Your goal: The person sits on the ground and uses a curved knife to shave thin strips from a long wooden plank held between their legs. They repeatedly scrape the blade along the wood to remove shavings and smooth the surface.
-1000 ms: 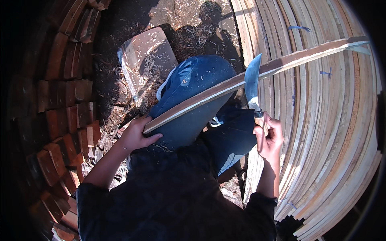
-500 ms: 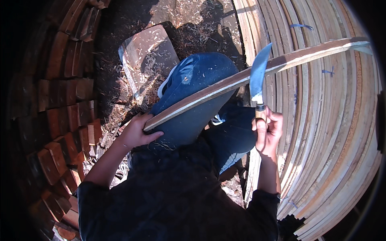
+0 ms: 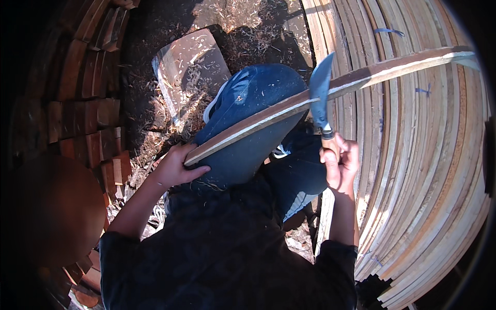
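A long wooden strip (image 3: 263,121), brown on one face with a pale edge, lies across my raised knee and reaches out over the stacked strips at the right. Its near end is gripped by my left hand (image 3: 179,167), thumb on the near side and fingers around the far side. My right hand (image 3: 341,161) is closed round the wooden handle of a broad, curved knife (image 3: 321,93). The blade points away from me and crosses the strip just right of my knee. Whether its edge touches the wood, I cannot tell.
Long pale strips (image 3: 413,155) form a wide stack on the right, some with blue ties (image 3: 388,32). Reddish-brown wood blocks (image 3: 77,139) are piled at the left. A shaving-strewn board (image 3: 191,72) lies on the ground ahead. A blurred round shape (image 3: 59,209) covers part of the left pile.
The knife and my right hand have moved slightly left, the blade tilting further left over the strip. My left hand keeps its hold. A blurred round shape has appeared at the left.
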### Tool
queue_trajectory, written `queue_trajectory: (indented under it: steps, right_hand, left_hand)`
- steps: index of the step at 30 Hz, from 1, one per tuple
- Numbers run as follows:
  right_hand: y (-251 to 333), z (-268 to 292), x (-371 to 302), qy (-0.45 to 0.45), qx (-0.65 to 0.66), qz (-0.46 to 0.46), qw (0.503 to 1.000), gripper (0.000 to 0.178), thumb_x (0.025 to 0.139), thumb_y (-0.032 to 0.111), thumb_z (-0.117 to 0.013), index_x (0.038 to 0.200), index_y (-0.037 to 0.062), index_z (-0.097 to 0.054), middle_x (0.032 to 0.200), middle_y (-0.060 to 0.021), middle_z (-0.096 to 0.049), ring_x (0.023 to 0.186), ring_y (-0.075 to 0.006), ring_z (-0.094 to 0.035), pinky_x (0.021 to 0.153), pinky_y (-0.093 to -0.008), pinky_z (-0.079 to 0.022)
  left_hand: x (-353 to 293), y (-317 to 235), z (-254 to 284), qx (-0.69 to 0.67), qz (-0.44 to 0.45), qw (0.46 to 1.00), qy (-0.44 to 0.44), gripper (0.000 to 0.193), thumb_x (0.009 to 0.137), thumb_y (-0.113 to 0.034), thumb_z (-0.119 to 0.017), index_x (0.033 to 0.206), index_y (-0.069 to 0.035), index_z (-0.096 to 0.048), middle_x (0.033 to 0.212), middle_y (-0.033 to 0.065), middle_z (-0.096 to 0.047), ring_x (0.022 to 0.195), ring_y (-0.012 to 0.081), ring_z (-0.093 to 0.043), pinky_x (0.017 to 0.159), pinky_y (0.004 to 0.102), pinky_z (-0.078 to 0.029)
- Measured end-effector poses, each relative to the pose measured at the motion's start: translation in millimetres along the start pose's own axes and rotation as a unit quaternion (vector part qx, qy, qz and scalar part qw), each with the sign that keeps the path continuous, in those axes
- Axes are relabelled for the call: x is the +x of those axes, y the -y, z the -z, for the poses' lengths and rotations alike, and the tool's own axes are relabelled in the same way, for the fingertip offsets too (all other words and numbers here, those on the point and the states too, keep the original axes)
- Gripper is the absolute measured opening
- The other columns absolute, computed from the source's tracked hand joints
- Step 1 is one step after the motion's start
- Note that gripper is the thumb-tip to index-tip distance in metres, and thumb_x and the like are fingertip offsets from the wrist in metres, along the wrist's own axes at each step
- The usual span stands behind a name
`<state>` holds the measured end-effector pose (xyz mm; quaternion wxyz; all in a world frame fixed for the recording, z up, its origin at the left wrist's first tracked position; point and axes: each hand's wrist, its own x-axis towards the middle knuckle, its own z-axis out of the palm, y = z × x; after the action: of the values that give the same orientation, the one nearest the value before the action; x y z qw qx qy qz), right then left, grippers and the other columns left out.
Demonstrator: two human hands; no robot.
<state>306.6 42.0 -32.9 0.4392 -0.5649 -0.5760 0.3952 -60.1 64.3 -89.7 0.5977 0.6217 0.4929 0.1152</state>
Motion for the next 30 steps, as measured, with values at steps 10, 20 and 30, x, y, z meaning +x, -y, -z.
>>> queue_trajectory:
  steps: [10, 20, 30]
  right_hand:
    - [19, 5, 15, 0.137, -0.098, 0.082, 0.982, 0.031, 0.086, 0.002, -0.067, 0.115, -0.003, -0.055, 0.086, -0.0142, -0.067, 0.075, -0.0156, -0.066, 0.065, -0.0269, -0.051]
    - [22, 47, -7, -0.046, -0.064, 0.045, 0.996, 0.038, 0.088, 0.004, -0.065, 0.121, -0.0018, -0.046, 0.105, -0.0186, -0.064, 0.091, -0.0193, -0.066, 0.074, -0.0287, -0.054]
    - [14, 15, 1, -0.028, 0.041, 0.055, 0.997, 0.032, 0.088, 0.008, -0.066, 0.115, 0.0018, -0.051, 0.087, -0.0139, -0.063, 0.073, -0.0168, -0.062, 0.064, -0.0293, -0.049]
  left_hand:
    - [-2, 15, -7, 0.005, -0.044, 0.999, -0.016, 0.038, 0.072, -0.024, -0.081, 0.092, 0.002, -0.063, 0.069, 0.0146, -0.061, 0.063, 0.0222, -0.064, 0.059, 0.0327, -0.049]
    - [-4, 12, -3, 0.033, -0.018, 0.999, -0.002, 0.039, 0.072, -0.026, -0.081, 0.093, 0.002, -0.063, 0.07, 0.0147, -0.062, 0.063, 0.0261, -0.064, 0.061, 0.0333, -0.049]
    - [1, 1, 2, -0.01, 0.028, 0.999, 0.023, 0.038, 0.072, -0.022, -0.081, 0.097, 0.002, -0.065, 0.072, 0.0123, -0.064, 0.065, 0.0123, -0.061, 0.065, 0.0299, -0.049]
